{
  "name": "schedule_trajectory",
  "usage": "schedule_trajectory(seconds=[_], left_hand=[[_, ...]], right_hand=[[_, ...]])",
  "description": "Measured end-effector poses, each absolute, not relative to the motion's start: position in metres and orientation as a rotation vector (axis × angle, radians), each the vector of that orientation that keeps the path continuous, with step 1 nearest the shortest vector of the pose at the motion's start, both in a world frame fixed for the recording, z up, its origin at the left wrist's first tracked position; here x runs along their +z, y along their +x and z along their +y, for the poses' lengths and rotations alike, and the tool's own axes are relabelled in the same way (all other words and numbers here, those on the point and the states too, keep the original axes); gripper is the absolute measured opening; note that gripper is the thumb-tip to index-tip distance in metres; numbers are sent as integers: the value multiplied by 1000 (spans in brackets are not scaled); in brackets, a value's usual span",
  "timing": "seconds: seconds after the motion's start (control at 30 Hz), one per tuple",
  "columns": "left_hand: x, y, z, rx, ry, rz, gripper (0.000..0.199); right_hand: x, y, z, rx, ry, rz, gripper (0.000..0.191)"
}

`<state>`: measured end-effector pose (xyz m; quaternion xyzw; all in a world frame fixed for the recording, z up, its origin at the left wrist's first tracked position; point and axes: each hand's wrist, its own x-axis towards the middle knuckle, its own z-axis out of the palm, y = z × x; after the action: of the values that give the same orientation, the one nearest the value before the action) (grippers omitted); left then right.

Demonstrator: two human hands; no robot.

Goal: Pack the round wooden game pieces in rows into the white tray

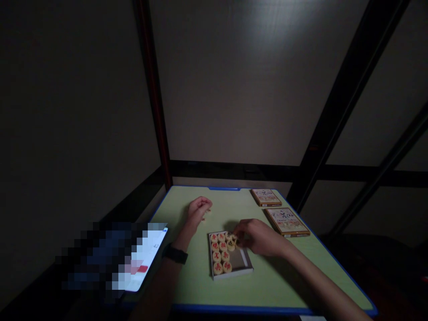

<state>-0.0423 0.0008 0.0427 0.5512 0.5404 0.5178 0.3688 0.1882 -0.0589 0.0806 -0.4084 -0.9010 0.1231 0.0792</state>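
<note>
A shallow open box [232, 273] lies on the table, partly filled with round pale Chinese chess pieces [216, 256]. Two columns at its left show red characters; a few pieces at the top carry dark ones. My right hand [257, 237] reaches over the box's upper right, its fingers pinched on a chess piece [237, 243] in the top rows; they partly cover it. Farther back on the left, my left hand [199, 208] has its fingers closed together above the table. A loose chess piece [203, 219] lies just below it, another by its fingertips. What it holds, if anything, is hidden.
Two flat printed boxes [286, 221] lie along the right side of the green table [197, 290], which has a blue rim. At the left edge is a lit screen [150, 254], partly pixelated. Dark-framed wall panels [230, 111] stand behind and beside the table.
</note>
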Motion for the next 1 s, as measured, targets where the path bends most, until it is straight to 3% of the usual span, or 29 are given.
schedule_trajectory(seconds=[0.17,0.4,0.67,1.0], left_hand=[[46,-66,3,1027,1954,2184,21],[40,-86,2,474,2047,2319,41],[37,-89,4,461,2000,2224,42],[35,-89,5,589,1906,2179,39]], right_hand=[[82,187,-32,367,-1169,-2596,24],[67,136,38,325,-1093,-2707,30],[55,70,70,102,-1220,-2818,27],[60,57,71,-31,-1187,-2908,29]])
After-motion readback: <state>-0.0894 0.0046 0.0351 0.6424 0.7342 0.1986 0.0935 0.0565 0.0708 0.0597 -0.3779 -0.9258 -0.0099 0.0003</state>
